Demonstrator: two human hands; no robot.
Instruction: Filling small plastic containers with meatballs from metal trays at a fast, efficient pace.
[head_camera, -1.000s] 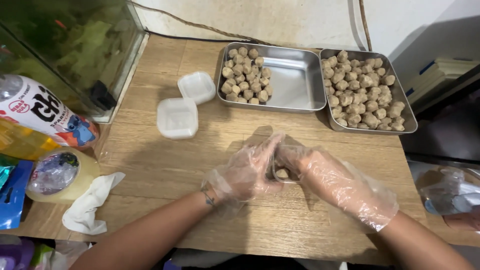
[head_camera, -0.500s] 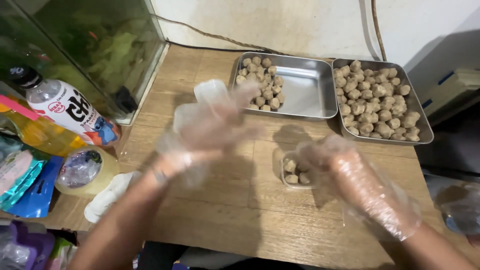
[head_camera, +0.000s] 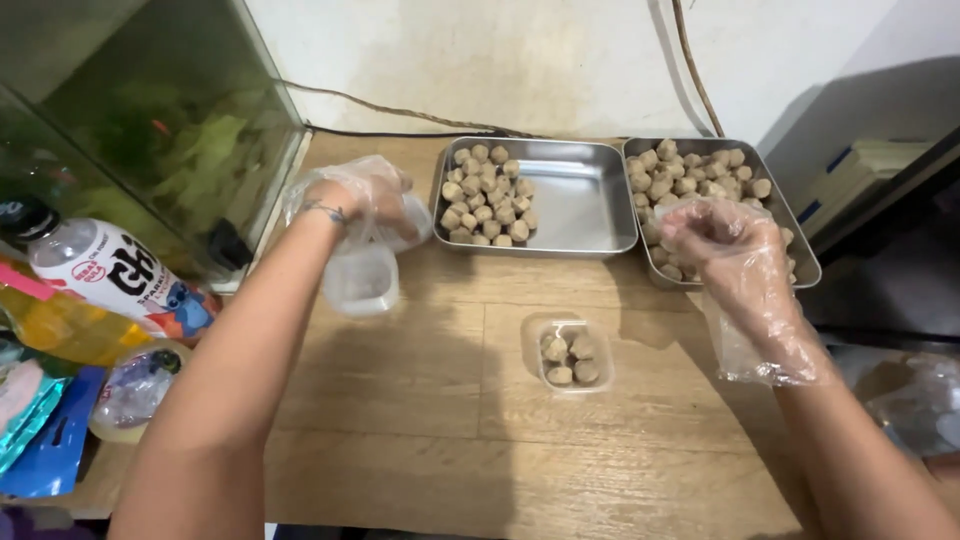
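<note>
Bright overhead light, soft shadows on the wooden table (head_camera: 420, 400), glare off the steel trays (head_camera: 585, 205), sharp focus.

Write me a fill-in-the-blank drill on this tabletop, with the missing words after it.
1. The small clear container between the two arms holds ____ brown balls.
2. The right hand hovers over the ____ of the two metal trays, the right tray.
3. The left hand reaches an empty clear tub standing to the ____ of the left tray.
4. Both hands wear clear ____ gloves.

Missing words: four; fuller; left; plastic
</note>
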